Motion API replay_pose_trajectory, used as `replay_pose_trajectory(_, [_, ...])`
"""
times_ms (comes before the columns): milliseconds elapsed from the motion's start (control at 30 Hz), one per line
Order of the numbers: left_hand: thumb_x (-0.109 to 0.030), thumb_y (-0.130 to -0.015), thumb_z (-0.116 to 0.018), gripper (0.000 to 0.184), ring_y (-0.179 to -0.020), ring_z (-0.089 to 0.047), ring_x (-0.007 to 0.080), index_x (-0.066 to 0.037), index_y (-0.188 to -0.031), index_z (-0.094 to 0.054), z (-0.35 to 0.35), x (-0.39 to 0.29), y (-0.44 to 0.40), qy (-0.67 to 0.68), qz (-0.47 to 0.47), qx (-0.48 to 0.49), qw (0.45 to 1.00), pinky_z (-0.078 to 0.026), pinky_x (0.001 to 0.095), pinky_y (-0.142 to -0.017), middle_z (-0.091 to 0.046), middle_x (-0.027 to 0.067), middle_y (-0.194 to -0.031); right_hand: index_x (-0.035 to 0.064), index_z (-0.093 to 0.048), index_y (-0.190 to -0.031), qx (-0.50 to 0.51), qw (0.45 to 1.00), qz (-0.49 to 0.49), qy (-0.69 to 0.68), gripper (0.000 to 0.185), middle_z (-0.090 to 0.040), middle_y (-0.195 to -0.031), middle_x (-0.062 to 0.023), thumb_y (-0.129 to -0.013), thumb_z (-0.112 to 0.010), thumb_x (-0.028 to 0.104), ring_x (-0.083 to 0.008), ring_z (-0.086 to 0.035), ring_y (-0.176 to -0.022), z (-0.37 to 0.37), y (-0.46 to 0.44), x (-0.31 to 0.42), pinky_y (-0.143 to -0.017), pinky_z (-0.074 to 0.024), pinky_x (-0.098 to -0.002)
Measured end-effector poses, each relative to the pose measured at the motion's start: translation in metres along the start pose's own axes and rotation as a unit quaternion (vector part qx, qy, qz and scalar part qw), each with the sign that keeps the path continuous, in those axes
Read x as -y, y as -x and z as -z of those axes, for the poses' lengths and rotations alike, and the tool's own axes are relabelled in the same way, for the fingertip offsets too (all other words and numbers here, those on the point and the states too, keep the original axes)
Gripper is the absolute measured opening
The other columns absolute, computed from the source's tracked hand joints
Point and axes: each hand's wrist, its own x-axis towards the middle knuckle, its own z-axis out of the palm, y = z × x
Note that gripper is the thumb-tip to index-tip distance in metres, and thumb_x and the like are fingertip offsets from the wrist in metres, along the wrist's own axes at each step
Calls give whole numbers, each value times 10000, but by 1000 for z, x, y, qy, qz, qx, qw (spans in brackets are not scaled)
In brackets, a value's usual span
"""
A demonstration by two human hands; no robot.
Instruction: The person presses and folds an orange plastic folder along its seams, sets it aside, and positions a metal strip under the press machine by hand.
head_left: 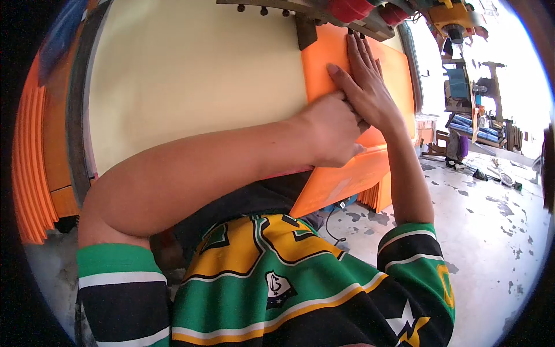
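Note:
A bright orange sheet point(395, 72) lies on the right part of a pale cream tabletop point(202, 69), under a metal machine bar point(341, 20). Its near part bends down over the table's front edge towards my body. My right hand point(370, 89) rests flat on the sheet, fingers stretched towards the bar, with the fingertips close to it. Reaching across from the left, my left hand point(335, 130) is closed at the sheet's near fold, its thumb along the crease. Its curled fingers are partly hidden beside my right wrist.
Stacked orange sheets point(32, 156) stand at the far left, and more orange sheets point(377, 194) lean below the table's front. A yellow machine part point(454, 20) hangs at the upper right. Blue bundles point(477, 128) lie on a rack beyond the worn floor point(480, 220).

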Motion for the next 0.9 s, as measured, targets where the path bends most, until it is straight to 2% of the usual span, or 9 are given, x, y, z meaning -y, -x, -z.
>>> replay_pose_trajectory(100, [-451, -1003, -573, 705, -1366, -532, 382, 71, -1469, -486, 0, 0, -2, 30, 16, 20, 999, -346, 485, -1191, -614, 260, -1403, 19, -171, -1665, -4, 1000, -2, -5, 956, -166, -1739, -194, -1008, -504, 628, -342, -78, -1624, 0, -1, 1, -1293, -62, -541])
replay_pose_trajectory(200, [-447, -1009, -568, 698, -1374, -527, 377, 72, -1468, -488, -6, 0, -5, 2, 0, -5, 1000, -348, 479, -1192, -601, 262, -1420, 15, -166, -1665, 1, 1000, -4, -15, 958, -159, -1741, -193, -1008, -510, 621, -341, -78, -1625, 1, -1, 2, -1293, -52, -539])
replay_pose_trajectory(367, [-446, -1030, -542, 687, -1387, -516, 371, 74, -1474, -483, 5, -5, -2, -25, 8, 32, 999, -326, 480, -1207, -570, 251, -1465, 8, -162, -1664, 8, 1000, -1, -20, 951, -130, -1743, -207, -1013, -514, 605, -338, -59, -1626, 1, -2, -3, -1293, -45, -538])
replay_pose_trajectory(467, [-449, -1043, -515, 677, -1398, -507, 362, 70, -1477, -485, -2, -5, -2, -25, 5, -4, 1000, -314, 487, -1213, -571, 240, -1469, 3, -162, -1663, 12, 1000, -5, -25, 949, -119, -1743, -213, -1018, -508, 608, -329, -48, -1628, 2, -2, -1, -1294, -43, -534])
replay_pose_trajectory(700, [-447, -1059, -481, 659, -1415, -492, 357, 61, -1480, -493, -3, -6, -3, -55, 0, -9, 998, -291, 512, -1219, -570, 221, -1482, 6, -159, -1663, 16, 999, -6, -27, 956, -101, -1749, -197, -1022, -496, 630, -318, -44, -1629, 2, -1, -4, -1295, -43, -527])
replay_pose_trajectory(767, [-452, -1058, -483, 663, -1412, -494, 360, 57, -1482, -494, 6, -8, -2, -54, 13, 41, 998, -289, 517, -1219, -573, 217, -1481, 7, -159, -1664, 17, 999, -9, -27, 956, -101, -1750, -192, -1022, -497, 629, -316, -46, -1629, 2, -2, -3, -1295, -42, -526])
replay_pose_trajectory(900, [-456, -1056, -484, 665, -1413, -493, 363, 56, -1480, -499, 1, -8, -4, -51, 12, 32, 998, -294, 519, -1217, -577, 220, -1475, 10, -166, -1664, 14, 1000, -5, -25, 953, -104, -1753, -180, -1019, -507, 624, -315, -54, -1629, 3, -1, -4, -1296, -45, -522])
